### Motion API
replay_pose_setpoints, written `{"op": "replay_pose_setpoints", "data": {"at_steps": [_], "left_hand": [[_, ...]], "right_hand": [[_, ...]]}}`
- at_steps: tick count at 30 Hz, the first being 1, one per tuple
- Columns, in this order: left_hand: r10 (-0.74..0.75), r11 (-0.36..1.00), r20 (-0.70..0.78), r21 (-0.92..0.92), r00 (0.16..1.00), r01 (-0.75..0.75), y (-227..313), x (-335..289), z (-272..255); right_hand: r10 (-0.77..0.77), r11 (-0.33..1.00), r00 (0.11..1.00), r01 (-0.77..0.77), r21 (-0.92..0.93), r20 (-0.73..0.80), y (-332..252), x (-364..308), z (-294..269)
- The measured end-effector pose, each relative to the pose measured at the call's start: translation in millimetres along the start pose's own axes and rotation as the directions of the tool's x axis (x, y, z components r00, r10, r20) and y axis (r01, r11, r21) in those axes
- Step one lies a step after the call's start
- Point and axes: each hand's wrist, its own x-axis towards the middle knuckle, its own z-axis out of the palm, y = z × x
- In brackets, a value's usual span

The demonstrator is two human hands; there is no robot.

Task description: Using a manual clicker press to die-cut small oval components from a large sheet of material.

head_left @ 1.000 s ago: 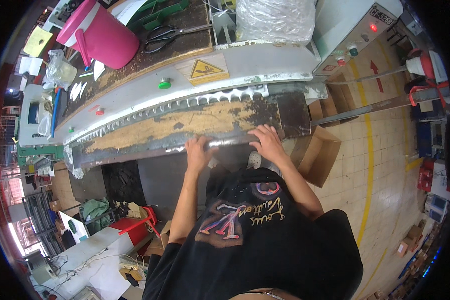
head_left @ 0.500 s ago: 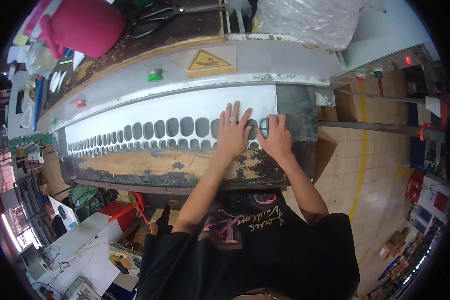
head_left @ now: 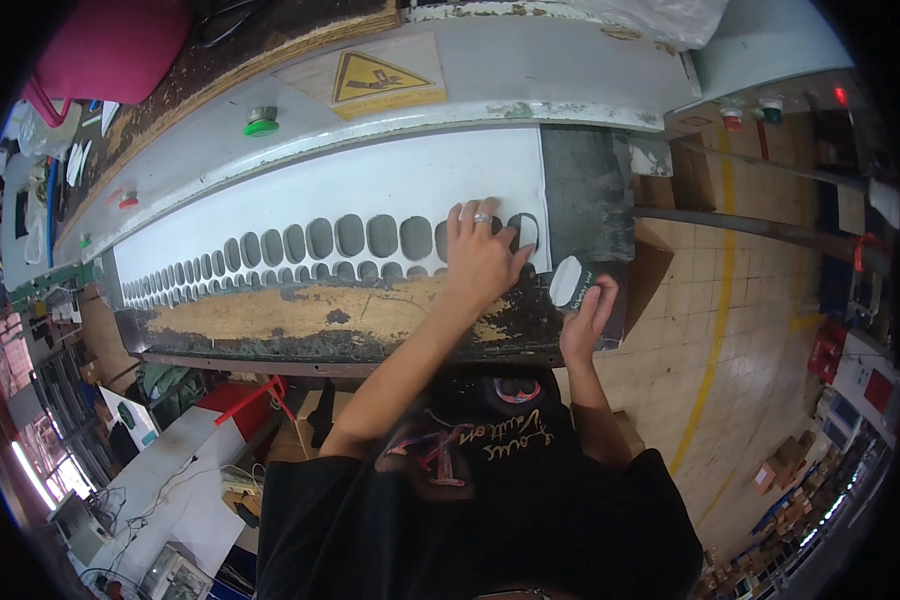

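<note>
A white sheet (head_left: 370, 175) lies on the worn work surface, with rows of oval holes cut along its near side. My left hand (head_left: 480, 262) rests on the sheet near its right end, fingers apart, with the thumb close to a loose-looking white oval (head_left: 526, 232) in the last hole. Off the sheet's right corner, my right hand (head_left: 590, 315) grips a dark green oval cutting die (head_left: 582, 284) by its side. The die is tilted, and a white oval face shows on it. Some holes are hidden under my left hand.
A grey machine beam with a yellow warning sign (head_left: 382, 80) and a green button (head_left: 261, 122) runs behind the sheet. A pink container (head_left: 120, 50) stands at the far left. Clear plastic (head_left: 670, 18) lies at the back. Tiled floor (head_left: 715, 330) is to the right.
My right hand has lifted the die off the sheet and brought it right and nearer to me, tilting it. A white oval now shows where it stood. The view has shifted slightly.
</note>
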Motion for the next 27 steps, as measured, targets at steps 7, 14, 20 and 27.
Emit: {"op": "replay_pose_setpoints", "data": {"at_steps": [7,14,20,27], "left_hand": [[-0.135,0.988,-0.013,0.069,0.991,0.136,14.6,6.3,29.5],[-0.062,0.997,-0.043,0.044,0.997,0.064,10.8,6.9,38.4],[-0.218,0.976,-0.062,-0.018,0.974,0.217,19.7,10.5,36.0],[-0.275,0.958,-0.089,0.055,0.957,0.28,21.7,8.9,43.3]], "right_hand": [[0.171,0.911,0.978,-0.202,0.361,0.118,-13.1,-0.1,13.1],[0.149,0.906,0.969,-0.214,0.367,0.197,-18.2,9.0,12.2],[0.067,0.936,0.964,-0.151,0.318,0.259,-16.4,13.8,7.4],[0.085,0.955,0.968,-0.147,0.259,0.237,-22.5,9.9,16.7]]}}
